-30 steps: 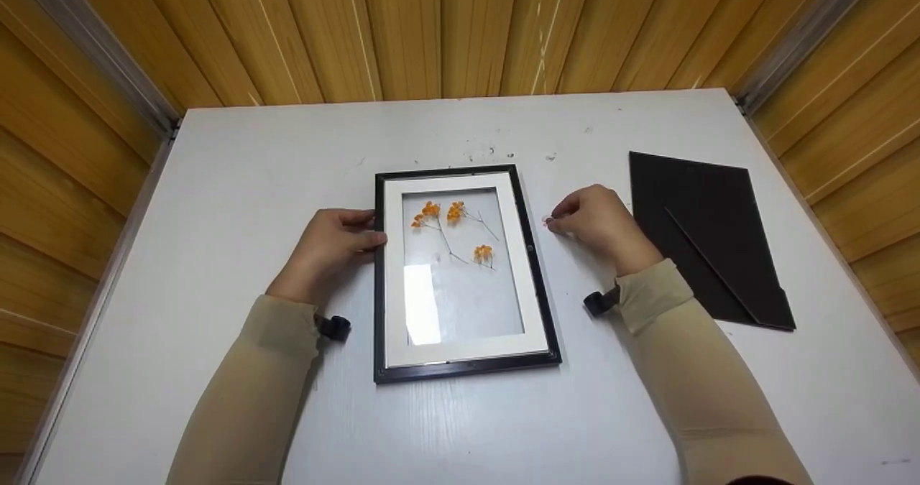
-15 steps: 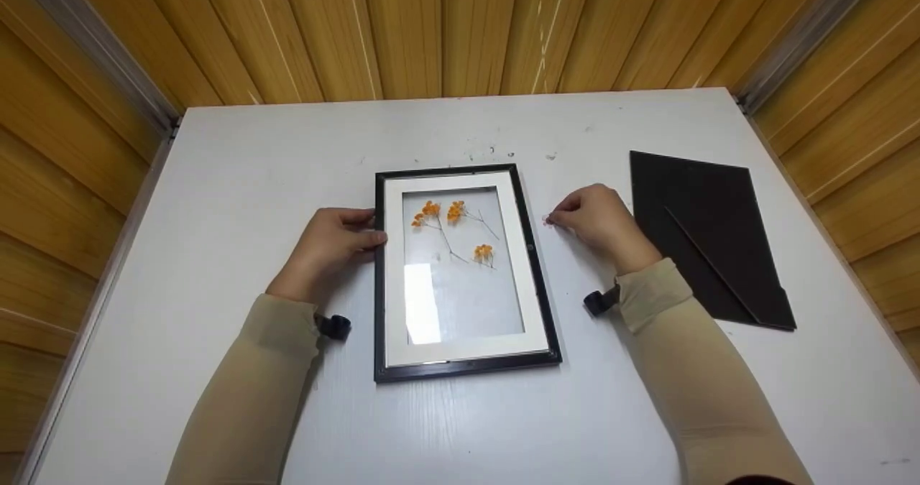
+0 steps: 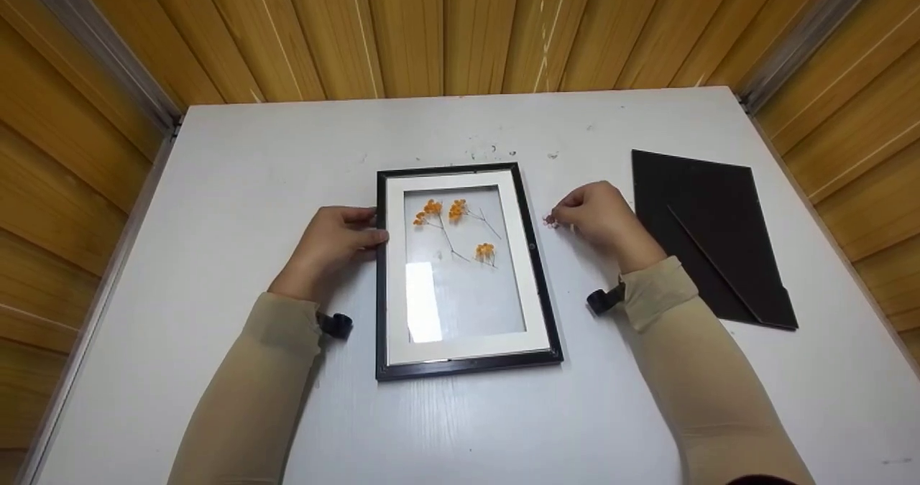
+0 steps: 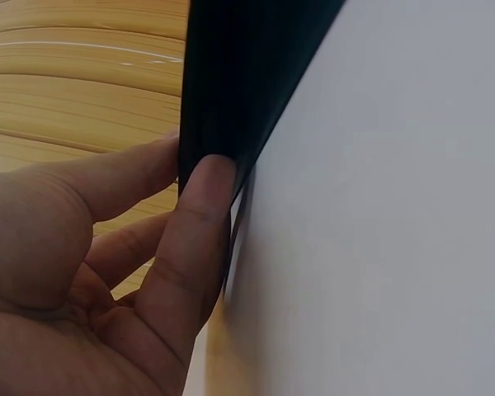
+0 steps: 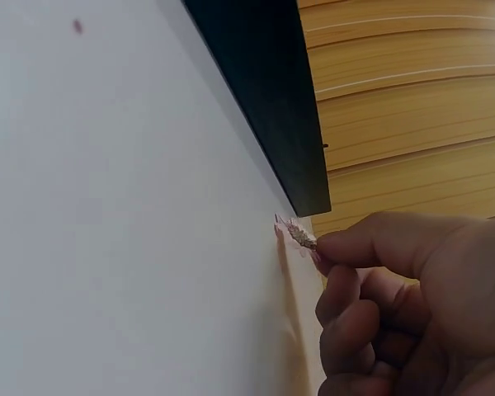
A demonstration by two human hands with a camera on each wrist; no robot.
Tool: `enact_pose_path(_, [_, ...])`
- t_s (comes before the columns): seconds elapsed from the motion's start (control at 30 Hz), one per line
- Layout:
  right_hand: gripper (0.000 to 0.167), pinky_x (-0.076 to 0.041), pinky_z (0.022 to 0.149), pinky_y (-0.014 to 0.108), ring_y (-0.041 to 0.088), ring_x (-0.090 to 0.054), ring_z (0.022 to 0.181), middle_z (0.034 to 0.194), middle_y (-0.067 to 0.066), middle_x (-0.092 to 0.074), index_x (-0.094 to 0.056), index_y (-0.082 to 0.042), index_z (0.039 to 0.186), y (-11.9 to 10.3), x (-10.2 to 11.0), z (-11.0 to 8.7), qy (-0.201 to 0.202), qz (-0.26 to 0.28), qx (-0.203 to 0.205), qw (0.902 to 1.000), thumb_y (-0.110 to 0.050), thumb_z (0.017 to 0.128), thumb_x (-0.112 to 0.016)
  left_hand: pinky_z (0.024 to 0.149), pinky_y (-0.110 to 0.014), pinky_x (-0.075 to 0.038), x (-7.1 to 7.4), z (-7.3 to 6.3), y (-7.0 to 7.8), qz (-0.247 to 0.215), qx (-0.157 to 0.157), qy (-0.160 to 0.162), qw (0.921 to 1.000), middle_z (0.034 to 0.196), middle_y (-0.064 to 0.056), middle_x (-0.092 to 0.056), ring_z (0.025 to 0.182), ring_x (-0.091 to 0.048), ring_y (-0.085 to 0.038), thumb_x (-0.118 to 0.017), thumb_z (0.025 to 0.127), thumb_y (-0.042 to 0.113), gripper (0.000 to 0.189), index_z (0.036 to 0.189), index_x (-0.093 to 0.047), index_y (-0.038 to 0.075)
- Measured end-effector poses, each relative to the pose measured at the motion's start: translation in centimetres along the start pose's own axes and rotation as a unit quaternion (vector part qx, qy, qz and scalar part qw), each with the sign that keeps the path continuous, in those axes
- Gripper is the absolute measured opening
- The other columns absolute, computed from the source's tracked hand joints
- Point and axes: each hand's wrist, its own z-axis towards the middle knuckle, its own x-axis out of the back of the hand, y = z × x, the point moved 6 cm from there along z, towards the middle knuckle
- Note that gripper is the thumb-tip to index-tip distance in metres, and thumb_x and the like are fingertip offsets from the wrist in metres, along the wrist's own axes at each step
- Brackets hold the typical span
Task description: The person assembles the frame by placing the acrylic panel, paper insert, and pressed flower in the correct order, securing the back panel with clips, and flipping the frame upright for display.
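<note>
A black picture frame (image 3: 468, 370) with a white mat lies on the white table. Sprigs of orange dried flowers (image 3: 431, 210) lie on its glass, in the upper half. My left hand (image 3: 332, 244) grips the frame's left side; in the left wrist view its fingers (image 4: 206, 194) pinch the dark edge. To the right of the frame, my right hand (image 3: 600, 219) pinches a small pink dried flower (image 3: 550, 220) between thumb and fingertips. Up close in the right wrist view, the pink flower (image 5: 300, 237) shows a brownish centre and pale petals.
A black backing board (image 3: 708, 233) with a stand flap lies at the right of the table (image 3: 287, 154). Small dark specks are scattered behind the frame. Wood-patterned walls (image 3: 445, 32) rise at the back and sides.
The pink flower shows more fully at the right fingertips than before. Both hands and the frame stay nearly in place.
</note>
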Motion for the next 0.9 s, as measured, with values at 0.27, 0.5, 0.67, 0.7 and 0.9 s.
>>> enact_pose_path(0.27, [0.024, -0.043, 0.060, 0.018, 0.006, -0.055, 0.071, 0.085, -0.013, -0.081, -0.087, 0.002, 0.108, -1.3, 0.9, -0.5, -0.003, 0.082, 0.001, 0.9967, -0.019, 0.102, -0.076, 0.103, -0.030, -0.069, -0.1, -0.1, 0.1, -0.033, -0.004, -0.007, 0.9994, 0.164, -0.024, -0.062, 0.136, -0.074, -0.033, -0.081, 0.104, 0.007, 0.063, 0.161, -0.057, -0.005])
enact_pose_path(0.5, [0.023, -0.037, 0.058, 0.020, 0.005, -0.047, 0.063, 0.071, -0.011, -0.072, -0.086, 0.002, 0.113, -4.2, -0.3, -1.7, -0.049, 0.145, 0.006, 0.9882, -0.018, 0.104, -0.076, 0.102, -0.030, -0.069, -0.2, 0.1, 0.3, -0.026, -0.007, -0.002, 0.9996, 0.160, -0.024, -0.064, 0.135, -0.074, -0.033, -0.081, 0.104, 0.007, 0.062, 0.160, -0.058, -0.004])
enact_pose_path(0.67, [0.020, -0.037, 0.058, 0.020, 0.004, -0.044, 0.059, 0.086, -0.005, -0.083, -0.088, -0.001, 0.109, -7.5, -2.0, -2.5, -0.095, 0.151, 0.026, 0.9836, -0.016, 0.105, -0.075, 0.101, -0.030, -0.070, -0.1, 0.0, 0.3, -0.021, -0.005, 0.001, 0.9998, 0.160, -0.024, -0.064, 0.134, -0.074, -0.033, -0.081, 0.104, 0.007, 0.061, 0.160, -0.059, -0.004])
enact_pose_path(0.7, [0.020, -0.037, 0.058, 0.020, 0.005, -0.044, 0.058, 0.094, -0.003, -0.087, -0.088, -0.002, 0.107, -8.1, -2.4, -2.7, -0.106, 0.147, 0.032, 0.9828, -0.016, 0.105, -0.074, 0.101, -0.030, -0.070, -0.1, 0.0, 0.3, -0.019, -0.005, 0.001, 0.9998, 0.161, -0.024, -0.064, 0.134, -0.074, -0.033, -0.081, 0.104, 0.007, 0.061, 0.160, -0.059, -0.004])
enact_pose_path(0.9, [0.016, -0.031, 0.053, 0.020, 0.004, -0.043, 0.056, 0.098, 0.002, -0.087, -0.090, -0.009, 0.098, -11.4, -5.1, -3.8, -0.155, 0.121, 0.052, 0.9790, -0.016, 0.101, -0.076, 0.101, -0.031, -0.069, -0.1, -0.2, 0.2, -0.009, -0.008, 0.005, 0.9999, 0.161, -0.024, -0.064, 0.134, -0.074, -0.032, -0.082, 0.104, 0.009, 0.062, 0.160, -0.059, -0.004])
